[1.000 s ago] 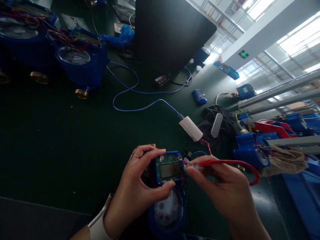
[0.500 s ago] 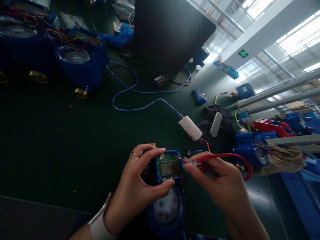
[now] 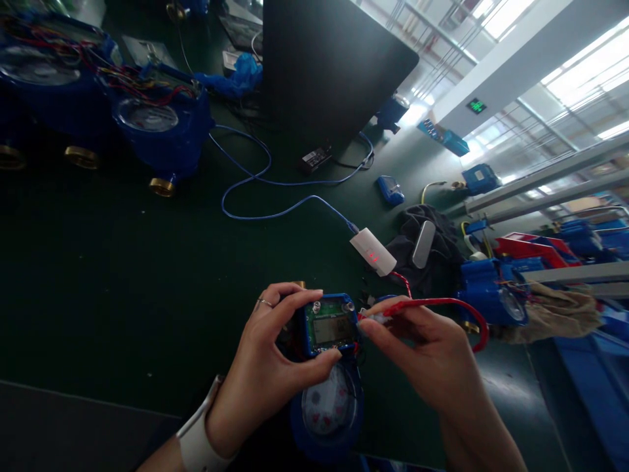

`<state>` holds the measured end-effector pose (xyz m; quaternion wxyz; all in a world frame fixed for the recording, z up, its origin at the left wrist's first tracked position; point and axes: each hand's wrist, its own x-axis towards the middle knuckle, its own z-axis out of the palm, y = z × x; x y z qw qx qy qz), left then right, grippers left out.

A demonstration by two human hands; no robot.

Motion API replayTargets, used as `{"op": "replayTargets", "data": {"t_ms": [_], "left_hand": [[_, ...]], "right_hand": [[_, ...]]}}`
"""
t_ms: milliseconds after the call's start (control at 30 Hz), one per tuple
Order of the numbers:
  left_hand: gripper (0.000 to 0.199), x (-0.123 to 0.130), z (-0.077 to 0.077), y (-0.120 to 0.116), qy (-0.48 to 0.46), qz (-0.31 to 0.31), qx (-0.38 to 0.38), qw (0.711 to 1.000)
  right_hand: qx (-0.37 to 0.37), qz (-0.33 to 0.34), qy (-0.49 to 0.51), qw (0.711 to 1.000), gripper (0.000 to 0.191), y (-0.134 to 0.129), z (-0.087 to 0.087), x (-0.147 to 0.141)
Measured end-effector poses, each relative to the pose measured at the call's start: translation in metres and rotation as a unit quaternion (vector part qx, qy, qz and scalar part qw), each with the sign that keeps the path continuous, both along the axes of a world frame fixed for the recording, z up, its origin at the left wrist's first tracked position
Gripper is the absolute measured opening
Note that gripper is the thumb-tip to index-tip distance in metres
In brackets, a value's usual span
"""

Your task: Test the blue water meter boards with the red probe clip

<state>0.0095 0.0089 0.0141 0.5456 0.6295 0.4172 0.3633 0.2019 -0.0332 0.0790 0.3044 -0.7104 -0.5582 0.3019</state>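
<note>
My left hand (image 3: 275,347) grips a small blue-framed circuit module (image 3: 330,328) with a green board and a grey display, thumb at its lower edge and fingers at the top. In my right hand (image 3: 427,347), thumb and fingers pinch a connector (image 3: 376,317) at the end of a red cable (image 3: 457,302). Its tip meets the module's right edge; whether it is plugged in I cannot tell. Just below the module stands a blue water meter (image 3: 327,406) with a round dial. A white adapter box (image 3: 373,252) with red lights lies beyond my hands.
Several blue meters (image 3: 152,131) with exposed wires stand at the left. A laptop (image 3: 334,65) shows its dark back. A blue cable (image 3: 289,215) loops across the green table. Dark cloth (image 3: 407,229) and another meter (image 3: 491,295) are at the right.
The lights on the white box look brighter. My hands keep nearly the same pose, with the connector still at the module's edge. The view has shifted slightly.
</note>
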Motion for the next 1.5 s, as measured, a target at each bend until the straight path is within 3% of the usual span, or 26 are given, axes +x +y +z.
{"op": "replayTargets", "data": {"t_ms": [500, 833, 1167, 1500], "left_hand": [[0.049, -0.001, 0.0, 0.0, 0.007, -0.003, -0.008, 1.0], [0.051, 0.003, 0.001, 0.0, 0.01, 0.002, 0.007, 1.0], [0.05, 0.003, 0.003, -0.001, 0.023, 0.002, -0.001, 1.0], [0.051, 0.002, 0.002, -0.002, 0.02, 0.002, 0.003, 1.0]], "right_hand": [[-0.045, 0.0, 0.031, 0.998, 0.012, 0.002, 0.005, 0.001], [-0.021, -0.037, 0.006, 0.999, 0.012, -0.001, 0.007, -0.006], [0.017, -0.027, -0.035, 0.999, 0.012, -0.004, 0.013, -0.001], [-0.011, -0.017, -0.018, 1.0, 0.01, 0.003, 0.006, -0.003]]}}
